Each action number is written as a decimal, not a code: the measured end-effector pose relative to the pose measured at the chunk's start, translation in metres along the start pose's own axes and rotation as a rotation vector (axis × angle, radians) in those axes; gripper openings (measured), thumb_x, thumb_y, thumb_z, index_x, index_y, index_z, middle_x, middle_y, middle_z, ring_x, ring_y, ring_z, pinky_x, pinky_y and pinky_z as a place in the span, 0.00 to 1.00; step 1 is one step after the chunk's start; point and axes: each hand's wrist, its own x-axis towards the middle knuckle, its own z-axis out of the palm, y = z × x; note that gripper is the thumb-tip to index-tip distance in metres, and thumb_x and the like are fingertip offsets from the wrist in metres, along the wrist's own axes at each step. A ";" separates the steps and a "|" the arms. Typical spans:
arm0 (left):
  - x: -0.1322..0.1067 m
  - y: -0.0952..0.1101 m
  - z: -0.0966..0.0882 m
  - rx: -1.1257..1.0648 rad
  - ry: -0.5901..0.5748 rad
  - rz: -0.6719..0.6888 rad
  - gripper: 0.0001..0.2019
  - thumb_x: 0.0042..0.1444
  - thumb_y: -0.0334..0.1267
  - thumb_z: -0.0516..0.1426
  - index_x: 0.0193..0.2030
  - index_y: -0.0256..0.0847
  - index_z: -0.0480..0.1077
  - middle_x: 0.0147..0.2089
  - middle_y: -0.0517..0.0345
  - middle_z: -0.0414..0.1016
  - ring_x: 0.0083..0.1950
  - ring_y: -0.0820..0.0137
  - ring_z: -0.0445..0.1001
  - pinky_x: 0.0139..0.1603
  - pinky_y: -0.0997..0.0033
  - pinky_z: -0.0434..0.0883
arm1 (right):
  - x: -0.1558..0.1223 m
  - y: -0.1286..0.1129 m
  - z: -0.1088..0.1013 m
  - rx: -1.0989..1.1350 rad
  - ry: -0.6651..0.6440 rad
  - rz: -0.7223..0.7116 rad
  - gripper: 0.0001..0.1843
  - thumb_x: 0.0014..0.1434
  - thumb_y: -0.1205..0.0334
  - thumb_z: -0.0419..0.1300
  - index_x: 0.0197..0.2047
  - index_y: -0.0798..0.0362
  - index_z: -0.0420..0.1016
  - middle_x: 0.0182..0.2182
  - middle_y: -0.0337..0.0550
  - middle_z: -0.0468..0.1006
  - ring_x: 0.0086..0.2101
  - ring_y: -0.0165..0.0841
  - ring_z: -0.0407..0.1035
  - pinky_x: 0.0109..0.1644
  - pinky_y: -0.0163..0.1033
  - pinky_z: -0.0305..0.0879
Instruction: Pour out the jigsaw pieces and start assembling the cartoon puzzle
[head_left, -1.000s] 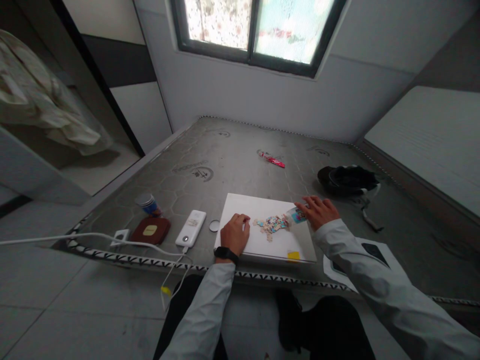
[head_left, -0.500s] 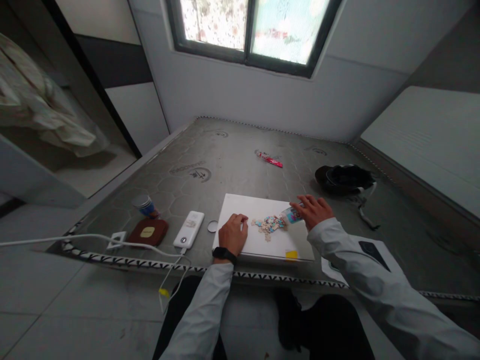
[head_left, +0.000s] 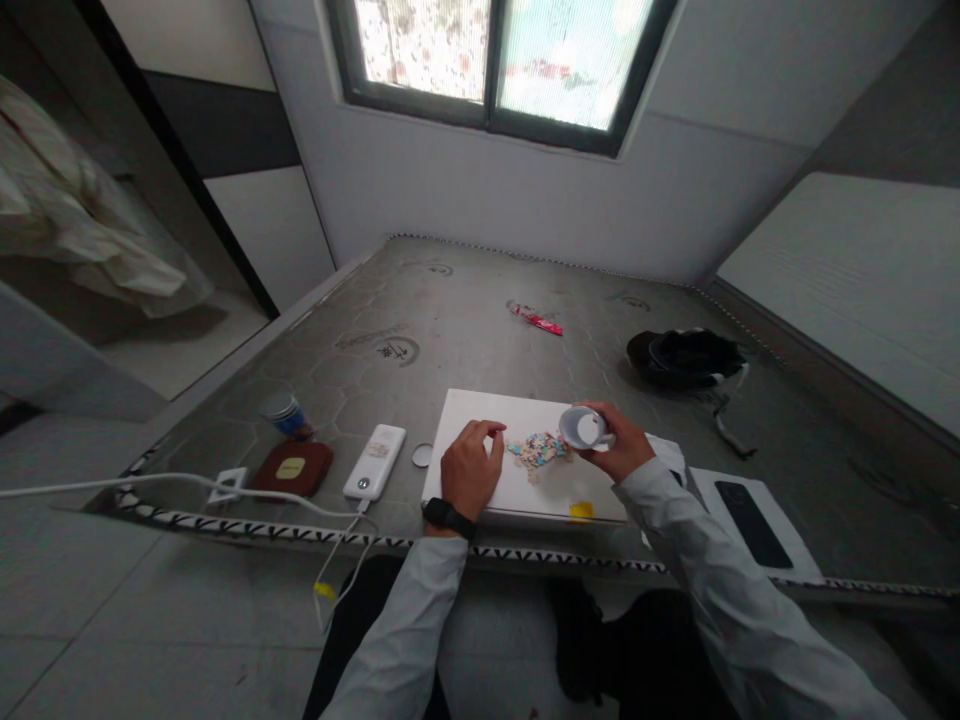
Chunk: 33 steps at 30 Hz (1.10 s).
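Note:
In the head view, my right hand [head_left: 624, 445] grips a small cylindrical tub [head_left: 579, 424] with its round mouth turned towards me. The tub's inside looks pale, and something small and white shows in it. Just left of it, a heap of small jigsaw puzzle pieces [head_left: 538, 450], blue and beige, lies on a white box [head_left: 480, 402]. My left hand [head_left: 474, 462], with a black band at the wrist, rests on the box's left part beside the heap. Its fingers are bent, the thumb apart from them, and it holds nothing. A round lid [head_left: 421, 456] lies left of the box.
Further left are a white power bank [head_left: 376, 462] with a cable, a reddish-brown case [head_left: 296, 468] and a blue printed cup [head_left: 287, 414]. A red wrapper [head_left: 540, 321] lies behind the box. At right are a black cap [head_left: 684, 358] and a dark phone [head_left: 752, 522] on white card.
My right hand has turned the tub from lying tilted over the pieces to facing its mouth towards me. My left hand has shifted slightly right, its thumb and fingers further apart.

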 end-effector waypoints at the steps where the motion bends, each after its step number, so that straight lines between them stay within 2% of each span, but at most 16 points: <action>1: 0.001 0.006 -0.004 -0.067 0.011 0.016 0.08 0.65 0.34 0.55 0.45 0.43 0.76 0.42 0.59 0.79 0.32 0.73 0.72 0.41 0.71 0.70 | -0.005 -0.004 0.004 0.039 0.010 0.010 0.30 0.48 0.60 0.69 0.56 0.46 0.72 0.53 0.46 0.80 0.51 0.44 0.75 0.52 0.49 0.72; 5: 0.001 0.029 -0.021 -0.275 0.016 0.049 0.08 0.66 0.41 0.57 0.43 0.43 0.77 0.42 0.59 0.80 0.32 0.75 0.73 0.37 0.74 0.70 | -0.018 -0.022 0.014 0.075 0.041 -0.016 0.28 0.49 0.62 0.68 0.54 0.47 0.73 0.51 0.47 0.81 0.49 0.44 0.76 0.51 0.49 0.73; 9: -0.004 0.046 -0.030 -0.318 -0.072 0.052 0.12 0.56 0.45 0.66 0.44 0.43 0.77 0.42 0.60 0.80 0.31 0.75 0.75 0.35 0.74 0.71 | -0.020 -0.039 0.013 0.008 0.034 -0.154 0.27 0.50 0.67 0.66 0.55 0.48 0.73 0.49 0.47 0.81 0.50 0.43 0.75 0.53 0.49 0.72; 11: -0.006 0.050 -0.030 -0.301 -0.117 0.022 0.12 0.51 0.40 0.69 0.41 0.43 0.77 0.41 0.62 0.81 0.30 0.75 0.75 0.34 0.74 0.71 | -0.020 -0.047 0.011 -0.028 0.030 -0.225 0.27 0.50 0.70 0.64 0.55 0.47 0.74 0.49 0.46 0.81 0.50 0.42 0.74 0.55 0.49 0.71; 14: -0.007 0.054 -0.027 -0.230 -0.121 -0.066 0.05 0.51 0.29 0.66 0.34 0.42 0.77 0.33 0.64 0.80 0.29 0.75 0.75 0.34 0.74 0.70 | -0.021 -0.059 0.007 -0.116 -0.010 -0.277 0.30 0.49 0.74 0.62 0.56 0.48 0.74 0.49 0.46 0.81 0.51 0.42 0.73 0.56 0.49 0.70; 17: -0.009 0.054 -0.023 -0.169 -0.097 -0.081 0.07 0.53 0.25 0.62 0.33 0.41 0.78 0.31 0.62 0.80 0.32 0.73 0.77 0.36 0.73 0.70 | -0.023 -0.065 0.005 -0.194 -0.053 -0.266 0.33 0.48 0.74 0.60 0.58 0.48 0.73 0.50 0.46 0.81 0.51 0.44 0.73 0.56 0.50 0.70; 22: -0.014 0.050 -0.015 -0.144 -0.098 -0.009 0.07 0.57 0.27 0.59 0.37 0.40 0.78 0.36 0.57 0.81 0.36 0.70 0.78 0.40 0.70 0.72 | -0.028 -0.061 0.006 -0.181 -0.101 -0.187 0.34 0.46 0.73 0.59 0.58 0.47 0.74 0.51 0.45 0.81 0.53 0.44 0.73 0.58 0.51 0.70; 25: -0.016 0.048 -0.012 -0.201 -0.106 0.004 0.07 0.59 0.29 0.60 0.38 0.41 0.79 0.37 0.57 0.82 0.37 0.70 0.78 0.40 0.70 0.73 | -0.031 -0.055 0.006 -0.139 -0.091 -0.172 0.36 0.44 0.73 0.59 0.58 0.47 0.74 0.52 0.45 0.82 0.54 0.44 0.73 0.58 0.52 0.70; 29: -0.014 0.046 -0.015 -0.289 -0.082 -0.019 0.09 0.59 0.36 0.64 0.47 0.43 0.78 0.36 0.61 0.82 0.32 0.74 0.77 0.37 0.74 0.74 | -0.037 -0.050 0.008 -0.077 -0.079 -0.145 0.35 0.44 0.70 0.62 0.59 0.49 0.74 0.52 0.47 0.82 0.50 0.44 0.75 0.54 0.51 0.73; 31: -0.013 0.047 -0.018 -0.291 -0.039 0.020 0.09 0.59 0.38 0.64 0.46 0.43 0.78 0.40 0.60 0.81 0.30 0.76 0.75 0.33 0.77 0.72 | -0.039 -0.049 0.008 -0.065 -0.067 -0.093 0.35 0.45 0.67 0.64 0.59 0.50 0.74 0.52 0.48 0.82 0.48 0.45 0.77 0.52 0.51 0.74; 33: -0.013 0.050 -0.020 -0.238 -0.007 0.118 0.05 0.60 0.39 0.63 0.41 0.43 0.80 0.42 0.59 0.79 0.31 0.77 0.74 0.32 0.77 0.70 | -0.042 -0.050 0.008 -0.067 -0.049 -0.033 0.34 0.45 0.64 0.65 0.59 0.50 0.74 0.53 0.48 0.81 0.48 0.46 0.77 0.51 0.51 0.75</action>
